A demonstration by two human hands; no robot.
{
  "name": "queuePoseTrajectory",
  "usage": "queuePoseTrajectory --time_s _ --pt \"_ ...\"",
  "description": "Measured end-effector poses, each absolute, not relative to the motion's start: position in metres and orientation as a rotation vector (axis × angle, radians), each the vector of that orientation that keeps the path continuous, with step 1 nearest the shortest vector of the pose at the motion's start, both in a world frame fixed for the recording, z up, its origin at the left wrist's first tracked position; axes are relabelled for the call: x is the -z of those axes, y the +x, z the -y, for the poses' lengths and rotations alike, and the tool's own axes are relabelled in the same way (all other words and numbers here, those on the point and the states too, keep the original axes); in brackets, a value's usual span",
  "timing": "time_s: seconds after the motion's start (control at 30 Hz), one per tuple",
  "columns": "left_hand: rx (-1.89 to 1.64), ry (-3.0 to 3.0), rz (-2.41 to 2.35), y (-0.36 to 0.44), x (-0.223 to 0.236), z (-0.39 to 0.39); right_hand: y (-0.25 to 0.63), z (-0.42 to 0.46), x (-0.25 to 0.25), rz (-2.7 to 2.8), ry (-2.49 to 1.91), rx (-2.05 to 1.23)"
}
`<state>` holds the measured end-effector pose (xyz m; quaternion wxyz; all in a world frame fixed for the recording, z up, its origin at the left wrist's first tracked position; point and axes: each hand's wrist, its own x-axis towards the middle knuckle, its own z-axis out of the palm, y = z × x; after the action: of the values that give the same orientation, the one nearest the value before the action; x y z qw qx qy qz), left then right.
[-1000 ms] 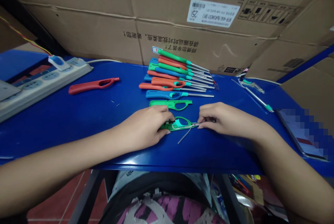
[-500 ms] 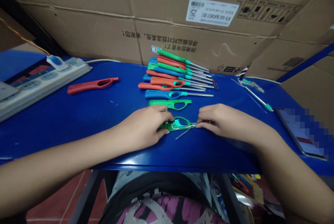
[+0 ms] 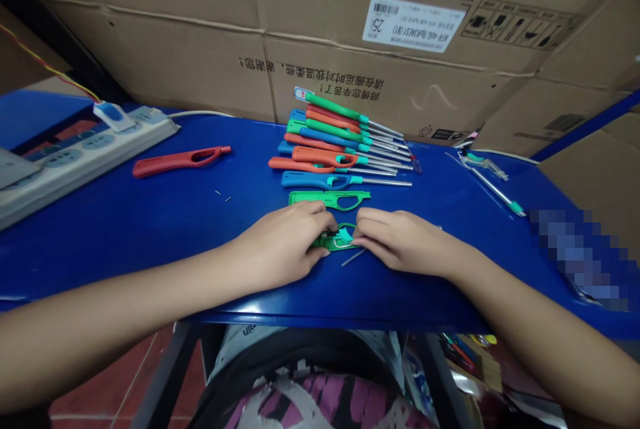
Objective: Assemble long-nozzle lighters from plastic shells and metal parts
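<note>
My left hand [image 3: 295, 242] is closed around the handle end of an open green lighter half [image 3: 333, 241], which lies low over the blue table. Inside that half sit a teal trigger and a pale wire. My right hand [image 3: 395, 239] pinches at the trigger and front loop of the same half; what exactly its fingertips grip is hidden. A thin grey tube [image 3: 353, 257] sticks out below the fingertips. Just behind lies the matching empty green half [image 3: 330, 200]. Beyond it is a row of long-necked lighters [image 3: 323, 180] in blue, orange and green.
A red lighter handle [image 3: 183, 161] lies left, beside a white power strip [image 3: 75, 159]. A metal lighter tube with a teal end [image 3: 495, 189] rests at the right. Behind the blue table [image 3: 225, 209] stands a large cardboard box [image 3: 310, 36]. Part of the right side is pixelated.
My right hand has moved left, from the tip of the green half to its trigger loop. My left hand keeps its hold. The view has shifted slightly.
</note>
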<state>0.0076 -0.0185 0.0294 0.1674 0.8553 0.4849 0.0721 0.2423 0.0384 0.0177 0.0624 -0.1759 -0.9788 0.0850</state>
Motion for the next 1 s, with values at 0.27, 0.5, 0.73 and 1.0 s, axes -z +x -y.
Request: queuePoseTrajectory --time_s 0.27,0.5,0.73,1.0 --pt "-0.243 2.364 -1.355 0.007 -0.028 0.015 0.241 -0.036 -0.016 3.006 -0.512 -0.064" --pt "-0.227 2.347 -1.357 0.007 -0.029 0.014 0.243 -0.038 -0.017 2.974 -0.482 -0.291" --pt "-0.257 2.399 -1.381 0.008 -0.030 0.018 0.241 -0.037 -0.020 3.045 -0.487 -0.248" --pt "-0.027 2.845 -1.284 0.011 -0.026 0.029 0.241 -0.033 -0.021 3.022 -0.532 -0.255"
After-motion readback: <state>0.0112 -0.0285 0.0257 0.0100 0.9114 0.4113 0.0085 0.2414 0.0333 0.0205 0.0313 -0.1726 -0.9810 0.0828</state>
